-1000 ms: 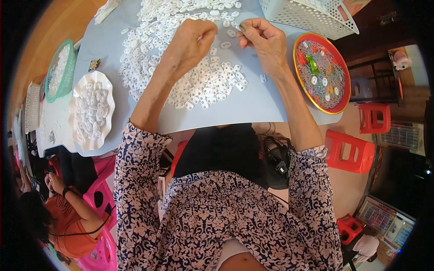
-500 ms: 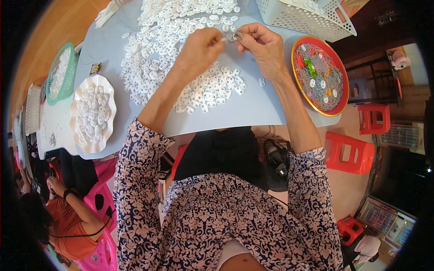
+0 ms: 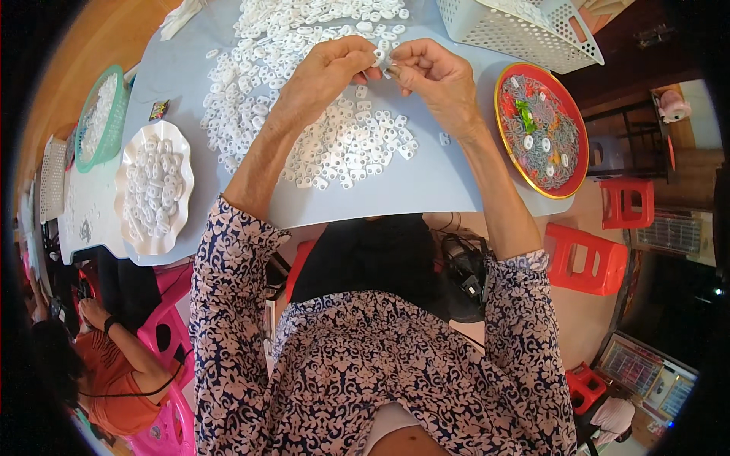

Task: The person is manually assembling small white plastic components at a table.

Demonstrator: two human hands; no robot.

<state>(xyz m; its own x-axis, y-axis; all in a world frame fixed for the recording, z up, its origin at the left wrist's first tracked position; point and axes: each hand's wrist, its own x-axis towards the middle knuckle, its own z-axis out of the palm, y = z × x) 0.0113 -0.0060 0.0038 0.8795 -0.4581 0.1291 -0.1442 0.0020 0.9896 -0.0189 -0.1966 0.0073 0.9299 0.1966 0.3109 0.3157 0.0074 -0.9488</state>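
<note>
My left hand (image 3: 331, 74) pinches a small white oval plastic piece (image 3: 378, 56) between thumb and finger, above the far middle of the table. Close to its right side, my right hand (image 3: 439, 80) has thumb and forefinger pinched together. Whatever those fingers hold is too small to make out. Under and around the left forearm spreads a large heap of white oval pieces (image 3: 251, 114). Nearer to me lies a patch of flat white pieces with dark holes (image 3: 353, 148). To the right, a red tray with a gold rim (image 3: 579, 144) carries many thin grey metal parts and several white ovals.
A scalloped white dish (image 3: 188, 190) of white pieces stands on the left, with a green basket (image 3: 120, 114) beyond it. A perforated white basket (image 3: 502, 29) occupies the far right. Red stools (image 3: 585, 258) stand right of the table. Another person (image 3: 129, 365) sits at lower left.
My left hand has turned slightly, and the white oval piece now shows clearly at its fingertips. My right hand has shifted a little toward me, its fingers still pinched.
</note>
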